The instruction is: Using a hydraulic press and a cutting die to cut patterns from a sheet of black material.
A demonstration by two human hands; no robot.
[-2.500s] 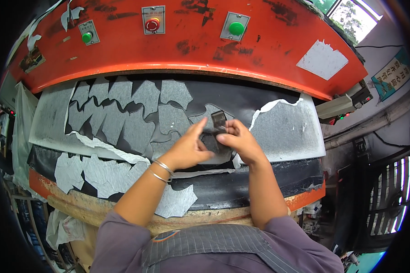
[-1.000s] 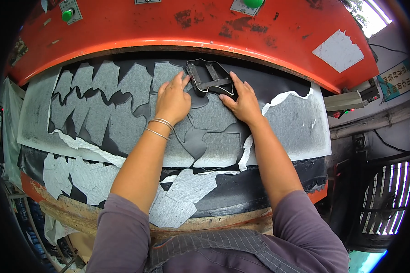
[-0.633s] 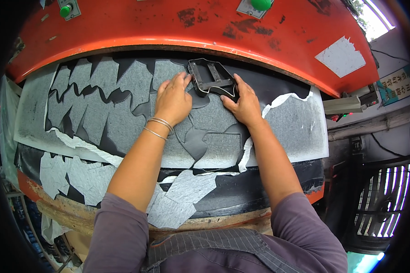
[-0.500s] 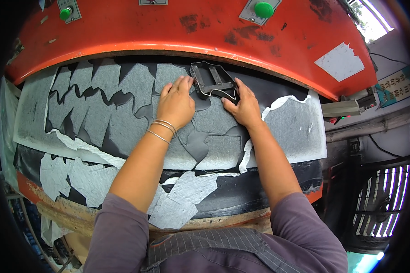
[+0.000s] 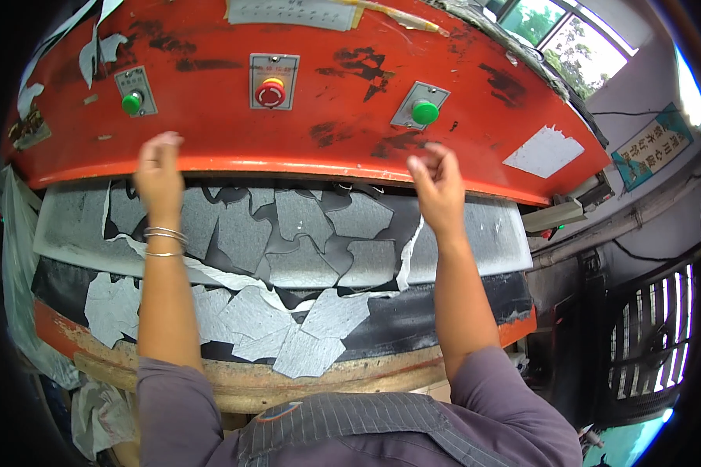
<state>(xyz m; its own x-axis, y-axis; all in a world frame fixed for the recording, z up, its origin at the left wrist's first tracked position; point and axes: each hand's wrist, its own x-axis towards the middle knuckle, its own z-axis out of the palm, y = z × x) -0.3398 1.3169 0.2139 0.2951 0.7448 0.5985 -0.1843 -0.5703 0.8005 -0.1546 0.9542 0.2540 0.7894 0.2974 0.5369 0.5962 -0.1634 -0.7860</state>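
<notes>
My left hand (image 5: 161, 170) is raised in front of the red machine front, just below the left green push button (image 5: 132, 103) and apart from it. It looks empty, with fingers stretched out and slightly blurred. My right hand (image 5: 441, 187) is up below the right green push button (image 5: 425, 113), thumb apart and fingers loosely bent, holding nothing. Under the red machine beam (image 5: 288, 148) lies a grey sheet (image 5: 237, 226) with cut outlines and dark gaps, on a pale board (image 5: 483, 241). The metal cutting die cannot be made out; the beam hides the board's far part.
A red stop button (image 5: 270, 93) sits between the green ones. Several cut grey pieces (image 5: 311, 350) lie overlapping on the black near ledge (image 5: 397, 331). Torn white strips (image 5: 210, 272) edge the sheet. At right stands a black slatted guard (image 5: 650, 335).
Both hands have let go of the metal cutting die and moved up and apart toward the green buttons. The view has tilted up, and more cut pieces show on the near ledge.
</notes>
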